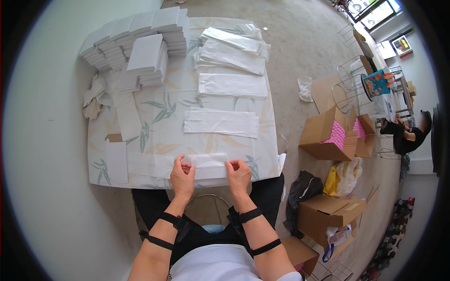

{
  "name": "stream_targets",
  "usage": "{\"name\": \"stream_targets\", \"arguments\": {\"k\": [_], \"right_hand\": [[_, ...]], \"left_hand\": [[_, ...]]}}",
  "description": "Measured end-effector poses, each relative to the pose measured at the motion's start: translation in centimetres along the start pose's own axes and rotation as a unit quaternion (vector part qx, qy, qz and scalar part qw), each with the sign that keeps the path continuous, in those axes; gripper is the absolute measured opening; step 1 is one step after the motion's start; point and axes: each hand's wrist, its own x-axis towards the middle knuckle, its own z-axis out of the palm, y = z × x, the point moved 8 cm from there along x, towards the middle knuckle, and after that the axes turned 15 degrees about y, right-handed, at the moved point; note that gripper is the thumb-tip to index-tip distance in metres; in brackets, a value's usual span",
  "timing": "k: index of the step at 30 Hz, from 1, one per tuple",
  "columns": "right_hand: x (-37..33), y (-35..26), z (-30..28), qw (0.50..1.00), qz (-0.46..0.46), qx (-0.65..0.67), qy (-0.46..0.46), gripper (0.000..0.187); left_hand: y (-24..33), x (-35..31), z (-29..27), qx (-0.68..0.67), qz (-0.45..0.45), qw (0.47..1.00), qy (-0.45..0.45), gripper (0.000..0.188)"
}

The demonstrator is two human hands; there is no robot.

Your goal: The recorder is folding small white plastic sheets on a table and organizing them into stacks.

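Near the front edge of the table, a thin white translucent sheet [209, 161] stretches flat between my two hands. At its left end the thumb and fingers of my left hand [182, 179] are pinched together. My right hand [239, 175] pinches the opposite end the same way. Another see-through strip [152, 165] lies flat on the table just left of my left hand. Beyond my hands a single white folded strip [221, 122] rests crosswise. Whether the held sheet is plastic or paper, I cannot tell.
Piles of white strips [232, 85] lie farther back on the leaf-patterned tablecloth [164, 133]. Stacked white packets [145, 52] stand back left by the wall, with a white flat box [116, 161] nearer. Right of the table are cardboard boxes [323, 129] and a seated person [408, 136].
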Motion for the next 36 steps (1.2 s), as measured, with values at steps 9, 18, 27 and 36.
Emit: {"name": "stream_targets", "arguments": {"k": [9, 18, 27, 36], "right_hand": [[0.0, -0.7, -0.3, 0.999, -0.016, -0.034, 0.005, 0.022], [0.4, -0.4, -0.3, 0.999, 0.029, -0.038, -0.016, 0.027], [-0.1, 0.2, -0.1, 0.999, 0.013, -0.042, -0.023, 0.023], [-0.1, 1.5, -4.6, 0.999, -0.029, 0.010, 0.022, 0.021]], "left_hand": [[-0.5, 0.3, -0.1, -0.027, 0.000, 1.000, 0.007, 0.046], [0.4, 1.4, -2.1, -0.060, 0.025, 0.997, 0.029, 0.030], [-0.2, 0.1, -0.9, 0.014, 0.062, 0.998, -0.030, 0.017], [-4.5, 4.3, -12.8, 0.044, 0.001, 0.978, 0.202, 0.038]]}}
